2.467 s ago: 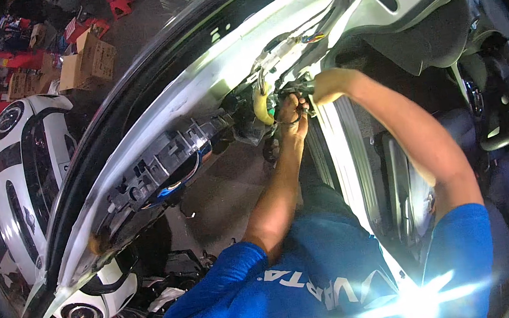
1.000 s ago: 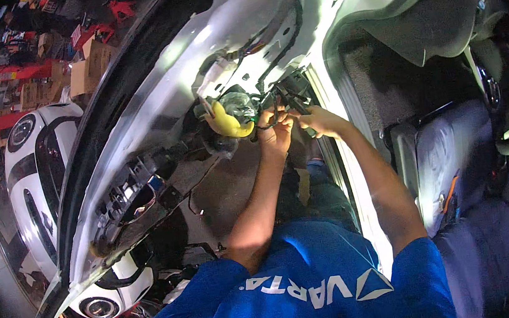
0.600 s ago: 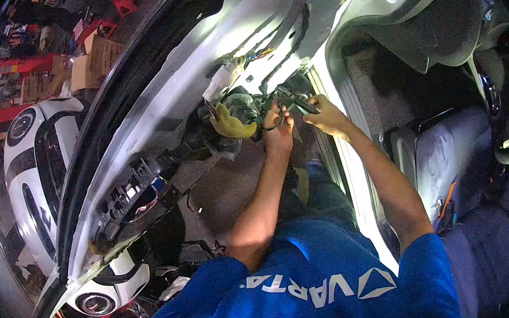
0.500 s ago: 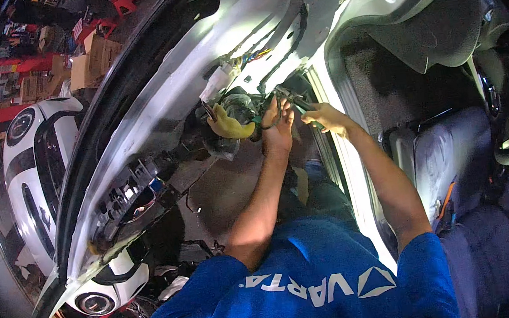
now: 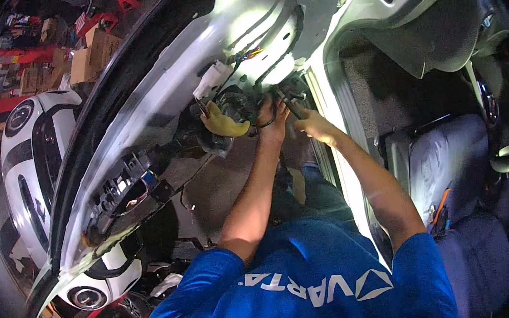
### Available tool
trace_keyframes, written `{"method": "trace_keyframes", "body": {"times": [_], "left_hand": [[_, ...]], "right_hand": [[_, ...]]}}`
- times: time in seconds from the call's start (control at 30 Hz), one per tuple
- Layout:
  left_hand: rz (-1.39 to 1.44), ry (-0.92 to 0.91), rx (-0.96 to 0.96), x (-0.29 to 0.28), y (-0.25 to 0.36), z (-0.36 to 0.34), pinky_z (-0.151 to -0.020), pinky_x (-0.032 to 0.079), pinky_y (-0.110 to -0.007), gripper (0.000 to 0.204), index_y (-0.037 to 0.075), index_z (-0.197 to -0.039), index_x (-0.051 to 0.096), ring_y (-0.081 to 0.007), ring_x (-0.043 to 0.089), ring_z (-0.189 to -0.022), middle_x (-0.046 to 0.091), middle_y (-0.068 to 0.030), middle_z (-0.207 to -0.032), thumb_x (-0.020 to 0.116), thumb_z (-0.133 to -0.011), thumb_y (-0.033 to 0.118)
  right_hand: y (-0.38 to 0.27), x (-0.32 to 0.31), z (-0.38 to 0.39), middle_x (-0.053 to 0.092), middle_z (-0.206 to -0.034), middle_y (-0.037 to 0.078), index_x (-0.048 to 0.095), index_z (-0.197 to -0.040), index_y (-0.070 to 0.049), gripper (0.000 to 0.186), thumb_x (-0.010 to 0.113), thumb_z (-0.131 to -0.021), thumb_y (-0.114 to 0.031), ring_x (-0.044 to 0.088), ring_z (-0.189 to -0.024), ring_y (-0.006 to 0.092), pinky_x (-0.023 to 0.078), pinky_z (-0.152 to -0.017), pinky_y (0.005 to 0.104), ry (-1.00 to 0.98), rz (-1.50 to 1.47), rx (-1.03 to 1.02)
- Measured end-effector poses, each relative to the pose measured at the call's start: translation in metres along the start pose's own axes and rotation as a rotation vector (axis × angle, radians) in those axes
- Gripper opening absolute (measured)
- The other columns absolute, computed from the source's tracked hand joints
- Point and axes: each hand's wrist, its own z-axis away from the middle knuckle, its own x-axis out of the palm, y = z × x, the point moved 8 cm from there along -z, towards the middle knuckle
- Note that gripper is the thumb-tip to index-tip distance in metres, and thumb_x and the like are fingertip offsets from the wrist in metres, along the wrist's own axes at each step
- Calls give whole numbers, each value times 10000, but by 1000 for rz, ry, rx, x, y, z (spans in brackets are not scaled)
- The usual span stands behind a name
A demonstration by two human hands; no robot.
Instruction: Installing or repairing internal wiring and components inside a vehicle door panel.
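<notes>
Inside the open car body, my left hand has its fingers curled round a dark cable beside the lit white panel. My right hand is closed on dark-handled pliers, whose jaws reach up to the left hand's fingertips. What lies between the jaws is too dark to make out. Left of my hands hangs a yellow, soft-looking curved piece. Above it is a white plastic connector block, with thin coloured wires close by.
The bright door sill runs down just right of my hands. Dark seats stand farther right. A black-edged body frame arches on the left, beyond which are white car parts with round lamps and a cardboard box.
My right hand and the pliers have shifted slightly left and down, and the pliers' handles look closer together. The left hand has moved slightly left. The whole view has shifted a little.
</notes>
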Motion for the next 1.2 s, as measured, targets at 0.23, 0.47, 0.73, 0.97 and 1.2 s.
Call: {"method": "trace_keyframes", "body": {"times": [0.23, 0.47, 0.73, 0.97, 1.2], "left_hand": [[-262, 124, 104, -44, -4, -28, -659, 495, -347, 175, 40, -970, 561, -189, 579, -738, 593, -61, -820, 572, -882, 192], [-329, -121, 153, -22, -5, -35, -615, 468, -305, 222, 32, -1004, 568, -180, 548, -677, 578, -57, -770, 525, -912, 229], [-416, 379, -115, -133, -60, 214, -663, 480, -265, 204, 90, -933, 574, -113, 588, -756, 627, -20, -875, 451, -932, 252], [-89, 535, 76, -244, -25, 466, -914, 408, -453, 551, 12, -1194, 487, -228, 474, -1153, 555, -153, -1176, 537, -871, 456], [418, 864, 730, -293, -24, 752, -661, 536, -408, 347, -2, -1085, 515, -287, 636, -793, 606, -194, -961, 552, -882, 277]], "right_hand": [[47, 31, 47, 608, -833, 116, 417, -1251, 19, 481, 517, -835, -202, 600, -776, 175, 482, -693, 280, -112, -298, -89], [132, 57, 141, 572, -689, 86, 578, -927, 17, 280, 536, -787, -222, 566, -586, 175, 483, -517, 320, 250, -568, 57], [206, 114, 181, 625, -980, 243, 534, -1157, 18, 491, 602, -783, -292, 607, -920, 346, 450, -818, 391, 289, 109, 296], [157, 352, 208, 482, -1176, 277, 388, -1318, -6, 680, 582, -810, -415, 493, -1058, 437, 389, -923, 430, -305, 892, -369], [198, 524, 354, 502, -1229, 209, 439, -1299, -11, 487, 556, -886, -243, 546, -1051, 279, 423, -892, 353, -995, 767, -413]]}}
